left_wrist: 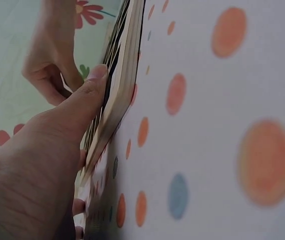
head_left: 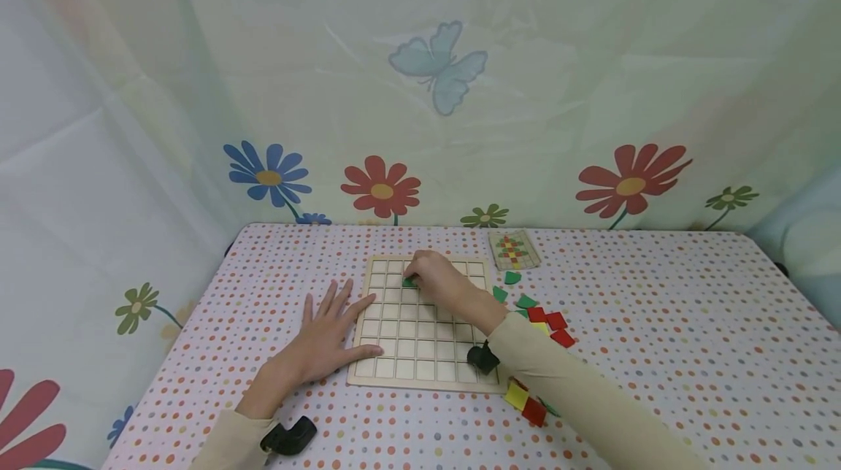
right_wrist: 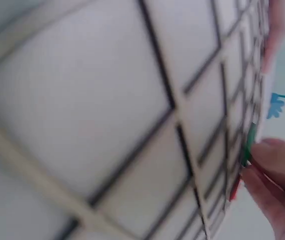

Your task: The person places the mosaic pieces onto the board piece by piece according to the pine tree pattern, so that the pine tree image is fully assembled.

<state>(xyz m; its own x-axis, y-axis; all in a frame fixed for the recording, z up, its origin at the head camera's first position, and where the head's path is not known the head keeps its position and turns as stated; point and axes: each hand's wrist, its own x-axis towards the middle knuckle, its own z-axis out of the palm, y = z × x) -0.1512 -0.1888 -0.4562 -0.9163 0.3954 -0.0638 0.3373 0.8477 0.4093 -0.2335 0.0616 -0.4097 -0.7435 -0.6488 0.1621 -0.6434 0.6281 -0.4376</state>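
Note:
A wooden grid board (head_left: 388,385) lies on the dotted table, its square cells pale and bare around the right hand. Over its upper left part, my right hand (head_left: 447,285) pinches a green tile (head_left: 409,282) between thumb and fingertips. The right wrist view shows that green tile (right_wrist: 249,144) close against the grid. My left hand (head_left: 328,338) is spread at the board's left side. Its thumb (left_wrist: 85,100) presses on the board's edge, and the other fingers reach along the side.
A picture card (head_left: 515,249) with a tree pattern lies beyond the board's upper right corner. Loose green tiles (head_left: 526,301), red tiles (head_left: 556,320) and a yellow tile (head_left: 541,328) are right of the board. Another yellow tile (head_left: 517,395) and red tile (head_left: 534,411) lie by its lower right corner.

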